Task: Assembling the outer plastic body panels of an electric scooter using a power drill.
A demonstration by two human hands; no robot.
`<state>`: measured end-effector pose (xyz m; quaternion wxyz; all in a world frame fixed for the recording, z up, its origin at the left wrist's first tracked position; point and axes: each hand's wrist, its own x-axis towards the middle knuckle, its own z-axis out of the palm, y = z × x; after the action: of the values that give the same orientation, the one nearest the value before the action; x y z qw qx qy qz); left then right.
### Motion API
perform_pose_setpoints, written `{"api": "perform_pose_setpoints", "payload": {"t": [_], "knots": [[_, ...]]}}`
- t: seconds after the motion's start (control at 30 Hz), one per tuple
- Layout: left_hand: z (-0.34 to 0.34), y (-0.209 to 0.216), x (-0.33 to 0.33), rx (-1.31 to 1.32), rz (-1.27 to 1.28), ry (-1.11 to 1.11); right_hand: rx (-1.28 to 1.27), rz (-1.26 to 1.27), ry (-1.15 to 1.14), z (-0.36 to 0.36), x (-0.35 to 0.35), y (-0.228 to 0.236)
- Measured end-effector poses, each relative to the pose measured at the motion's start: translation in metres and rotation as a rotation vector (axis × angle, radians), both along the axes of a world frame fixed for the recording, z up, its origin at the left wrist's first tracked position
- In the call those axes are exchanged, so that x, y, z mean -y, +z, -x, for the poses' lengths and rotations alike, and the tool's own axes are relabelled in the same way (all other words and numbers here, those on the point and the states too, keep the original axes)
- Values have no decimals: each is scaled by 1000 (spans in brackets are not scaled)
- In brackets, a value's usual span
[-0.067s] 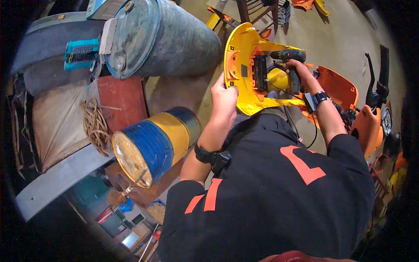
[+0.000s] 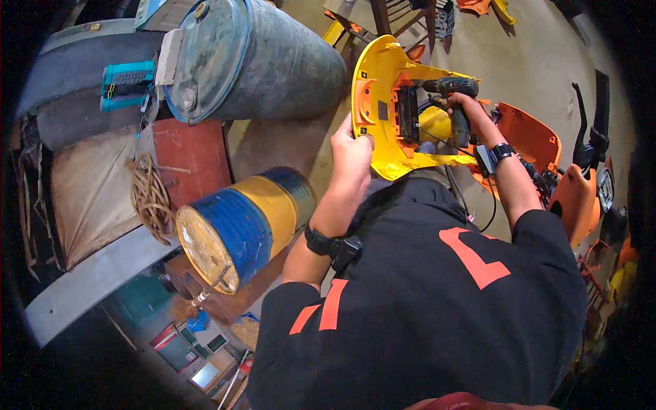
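Note:
My left hand point(image 2: 351, 152) is closed on the near left edge of a yellow plastic scooter body panel point(image 2: 391, 160), its thumb lying over the rim. The panel curves upward with its inner side facing me, and a black slotted part point(image 2: 408, 115) is fixed inside it. A black cordless drill point(image 2: 459, 87) is in my right hand point(image 2: 465, 106), fingers wrapped round the grip. The drill's nose points left toward the black part; whether its tip touches anything is hidden. Beneath the drill is a yellow rounded thing point(image 2: 434, 123), partly covered.
A blue-grey plastic drum point(image 2: 287, 65) lies at the upper left, and a blue and yellow metal barrel point(image 2: 236, 222) below it. Coiled rope point(image 2: 151, 195) hangs farther left. Orange scooter parts point(image 2: 526, 137) and an orange scooter point(image 2: 577, 205) stand to the right.

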<state>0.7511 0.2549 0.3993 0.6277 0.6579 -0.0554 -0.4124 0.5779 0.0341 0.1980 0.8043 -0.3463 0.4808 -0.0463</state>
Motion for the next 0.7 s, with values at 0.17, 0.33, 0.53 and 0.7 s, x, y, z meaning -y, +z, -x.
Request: {"api": "perform_pose_setpoints", "payload": {"t": [0.17,0.33,0.53,0.7], "knots": [[0,4,1,-8,-15,-5,-9,-17,-7,-3,-2,5],[1,4,3,-19,-25,5,-17,-7,-2,0,0,-2],[0,4,0,-9,-14,-7,25,14,6,-3,1,1],[0,10,1,2,-21,-36,-12,-16,15,-6,3,1]]}}
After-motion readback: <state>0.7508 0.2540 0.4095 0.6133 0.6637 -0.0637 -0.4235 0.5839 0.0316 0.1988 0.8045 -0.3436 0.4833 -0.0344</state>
